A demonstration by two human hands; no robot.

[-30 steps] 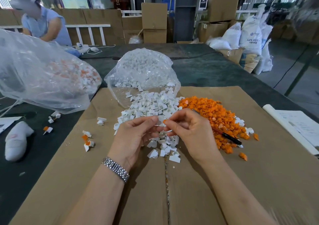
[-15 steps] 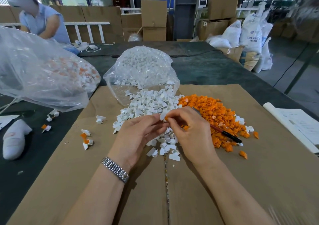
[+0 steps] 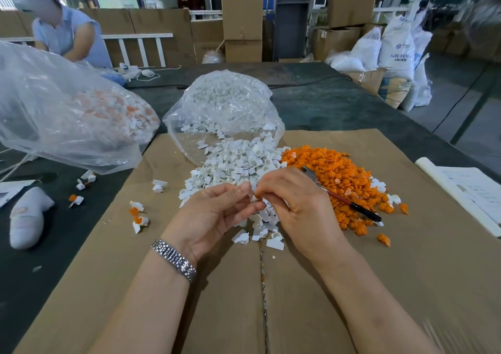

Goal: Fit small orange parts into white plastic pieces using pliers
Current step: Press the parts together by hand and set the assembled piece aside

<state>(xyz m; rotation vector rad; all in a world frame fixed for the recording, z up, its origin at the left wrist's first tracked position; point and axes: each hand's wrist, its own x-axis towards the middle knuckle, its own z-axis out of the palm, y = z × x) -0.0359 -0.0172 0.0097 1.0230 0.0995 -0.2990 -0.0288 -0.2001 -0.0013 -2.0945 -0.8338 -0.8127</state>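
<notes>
A heap of white plastic pieces spills from a clear bag onto the brown cardboard sheet. Right of it lies a pile of small orange parts. My left hand pinches a white piece between thumb and fingertips just in front of the heap. Touching it from the right, my right hand pinches an orange part at its fingertips and also grips the pliers. Their metal tip points up-left and the dark handle sticks out to the right over the orange pile.
A large clear bag with mixed white and orange pieces lies at the left. Several fitted pieces lie loose on the cardboard's left side. A white glove rests on the dark table. Papers lie at right. Another person works far left.
Both hands have stayed together above the white heap; the fingertips have shifted slightly as the orange part meets the white piece.
</notes>
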